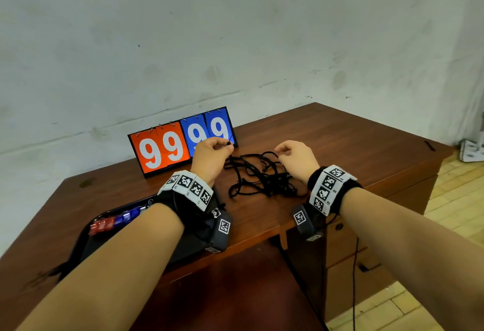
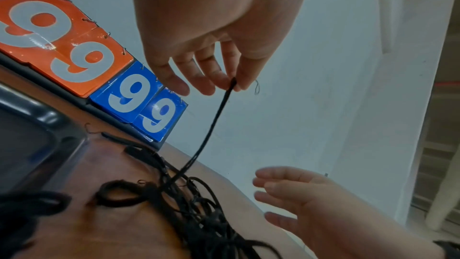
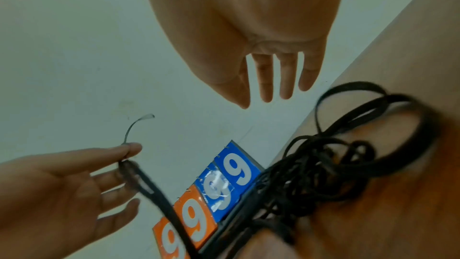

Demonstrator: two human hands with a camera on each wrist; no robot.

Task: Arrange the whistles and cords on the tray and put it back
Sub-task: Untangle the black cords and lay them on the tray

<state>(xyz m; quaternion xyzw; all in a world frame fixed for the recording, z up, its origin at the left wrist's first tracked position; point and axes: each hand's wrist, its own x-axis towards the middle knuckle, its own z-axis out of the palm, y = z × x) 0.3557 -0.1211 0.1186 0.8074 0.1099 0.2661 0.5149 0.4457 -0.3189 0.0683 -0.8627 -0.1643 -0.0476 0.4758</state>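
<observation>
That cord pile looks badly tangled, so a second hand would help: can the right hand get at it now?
Probably yes. The right hand hovers open, holding nothing, just beside the tangled cords, with nothing between them. The left hand only pinches one strand.

head view downward, wrist views close, sharing cords (image 1: 262, 173)

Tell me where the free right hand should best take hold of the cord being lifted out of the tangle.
Probably low on the raised cord, just above the tangle of cords, coming from the right. The left hand already pinches its top end, so that taut, free stretch faces the open right hand.
</observation>
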